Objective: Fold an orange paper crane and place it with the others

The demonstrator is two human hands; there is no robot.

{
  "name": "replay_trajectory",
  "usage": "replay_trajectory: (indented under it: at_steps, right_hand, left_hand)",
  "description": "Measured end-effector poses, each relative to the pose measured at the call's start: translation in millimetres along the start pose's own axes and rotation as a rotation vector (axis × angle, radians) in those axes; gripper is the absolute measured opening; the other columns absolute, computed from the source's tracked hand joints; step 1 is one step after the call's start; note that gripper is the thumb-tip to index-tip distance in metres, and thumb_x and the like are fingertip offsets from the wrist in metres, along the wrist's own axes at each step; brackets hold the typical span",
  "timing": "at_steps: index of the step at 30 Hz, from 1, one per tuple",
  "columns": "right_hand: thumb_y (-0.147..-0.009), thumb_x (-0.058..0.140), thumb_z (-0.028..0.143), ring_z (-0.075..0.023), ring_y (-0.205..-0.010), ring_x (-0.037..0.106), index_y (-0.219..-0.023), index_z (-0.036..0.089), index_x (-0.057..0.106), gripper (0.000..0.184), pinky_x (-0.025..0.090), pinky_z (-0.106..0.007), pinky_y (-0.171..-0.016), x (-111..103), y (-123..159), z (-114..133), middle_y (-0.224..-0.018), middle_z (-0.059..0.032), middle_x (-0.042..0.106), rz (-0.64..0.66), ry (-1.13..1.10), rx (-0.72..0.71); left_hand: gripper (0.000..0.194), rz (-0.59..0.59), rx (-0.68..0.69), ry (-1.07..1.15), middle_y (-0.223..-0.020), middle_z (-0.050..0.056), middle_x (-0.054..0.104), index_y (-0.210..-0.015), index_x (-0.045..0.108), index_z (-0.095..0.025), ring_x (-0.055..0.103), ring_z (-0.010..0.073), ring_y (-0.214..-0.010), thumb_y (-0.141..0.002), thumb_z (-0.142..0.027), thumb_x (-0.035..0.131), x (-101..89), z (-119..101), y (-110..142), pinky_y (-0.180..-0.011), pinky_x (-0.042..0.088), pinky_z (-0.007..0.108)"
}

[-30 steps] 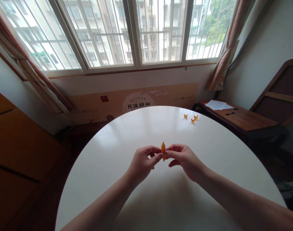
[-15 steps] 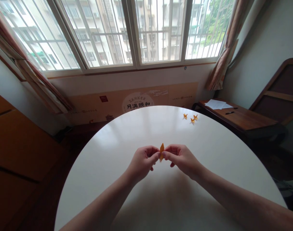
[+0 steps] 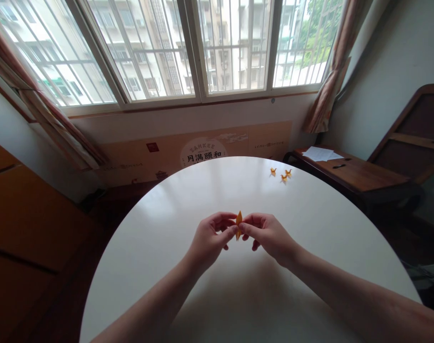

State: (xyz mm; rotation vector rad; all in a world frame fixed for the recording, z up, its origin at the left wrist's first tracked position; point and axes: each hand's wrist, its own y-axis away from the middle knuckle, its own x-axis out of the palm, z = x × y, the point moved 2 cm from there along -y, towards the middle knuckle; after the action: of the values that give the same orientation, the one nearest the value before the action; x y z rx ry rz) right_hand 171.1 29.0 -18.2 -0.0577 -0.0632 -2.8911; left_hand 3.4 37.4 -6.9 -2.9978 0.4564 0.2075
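Between my two hands is a small piece of folded orange paper (image 3: 239,218), held upright above the white round table (image 3: 149,286). It is narrow and diamond-shaped, pointed at the top, with split points below. My left hand (image 3: 212,238) pinches its left side between thumb and fingers. From the other side my right hand (image 3: 269,234) grips it, thumb laid across the middle of the paper. The fingertips behind the paper are partly hidden. Farther back on the table stand three orange paper cranes (image 3: 284,178), close together.
Right of the table is a wooden bench (image 3: 374,176) bearing white paper sheets (image 3: 321,154) and a small dark object (image 3: 339,166). A barred window (image 3: 234,47) and curtains (image 3: 324,107) lie beyond. An orange-brown cabinet (image 3: 24,214) stands at left.
Both hands keep hold of the folded paper in nearly the same place. My left fingers have shifted slightly upward along its edge. The whole view has moved a little.
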Motion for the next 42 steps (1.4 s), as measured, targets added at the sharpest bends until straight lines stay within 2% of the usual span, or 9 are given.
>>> replay_trajectory:
  at_steps: [4,8,15,20,28,34,42]
  right_hand:
    - [-0.078,0.072,0.047,-0.0160,-0.072,0.061,-0.086,0.013,0.070,0.035,0.045,-0.019,-0.047,2,0,0,-0.076,-0.0067,0.067,-0.002,-0.006,0.018]
    - [-0.077,0.074,0.046,-0.0138,-0.070,0.058,-0.089,0.014,0.070,0.035,0.047,-0.020,-0.049,3,-1,0,-0.080,-0.0063,0.067,0.000,-0.023,-0.022]
    - [-0.073,0.078,0.038,-0.0113,-0.061,0.057,-0.088,0.016,0.068,0.028,0.049,-0.021,-0.051,3,-2,-4,-0.069,-0.0008,0.063,-0.008,-0.092,-0.082]
    - [-0.075,0.073,0.031,-0.0173,-0.072,0.067,-0.088,0.016,0.070,0.020,0.051,-0.022,-0.052,3,-2,-2,-0.081,-0.0058,0.071,-0.009,-0.042,-0.138]
    - [-0.080,0.069,0.031,-0.0179,-0.078,0.067,-0.091,0.015,0.073,0.019,0.054,-0.024,-0.057,0,2,3,-0.088,-0.0072,0.072,-0.043,0.027,-0.247]
    - [-0.082,0.070,0.037,-0.0201,-0.076,0.068,-0.099,0.016,0.073,0.028,0.046,-0.019,-0.041,-4,2,2,-0.093,-0.0093,0.073,-0.014,0.028,-0.217]
    - [-0.080,0.072,0.042,-0.0201,-0.072,0.068,-0.100,0.016,0.073,0.033,0.043,-0.018,-0.037,-6,1,2,-0.095,-0.0103,0.073,0.007,0.025,-0.216]
  left_hand:
    - [0.038,-0.036,0.007,-0.011,-0.085,0.010,0.074,-0.104,0.065,-0.013,0.065,0.0174,-0.070,-0.077,-0.037,0.075,-1.9,-2,1,-0.044,0.047,0.019]
    - [0.034,-0.062,0.022,-0.054,-0.080,0.008,0.072,-0.101,0.067,-0.013,0.064,0.0169,-0.068,-0.077,-0.037,0.075,-2.3,-5,1,-0.043,0.044,0.018]
    - [0.009,-0.124,0.181,-0.206,-0.075,0.005,0.069,-0.081,0.073,-0.016,0.059,0.0141,-0.066,-0.079,-0.023,0.069,-3.5,-5,2,-0.050,0.046,0.020]
    - [0.007,-0.167,0.295,-0.270,-0.081,0.004,0.067,-0.078,0.073,-0.018,0.059,0.0133,-0.070,-0.080,-0.019,0.067,-5.2,-7,2,-0.053,0.046,0.019]
    - [0.012,-0.147,0.241,-0.194,-0.082,0.007,0.070,-0.082,0.074,-0.016,0.061,0.0152,-0.068,-0.081,-0.026,0.067,-5.1,-10,2,-0.051,0.049,0.020]
    - [0.016,-0.105,0.245,-0.120,-0.086,0.009,0.070,-0.085,0.076,-0.015,0.062,0.0145,-0.066,-0.081,-0.028,0.068,-5.2,-16,3,-0.049,0.050,0.020]
    - [0.015,-0.093,0.281,-0.138,-0.090,0.010,0.070,-0.089,0.077,-0.017,0.064,0.0163,-0.071,-0.082,-0.027,0.069,-7.0,-15,3,-0.050,0.050,0.021]
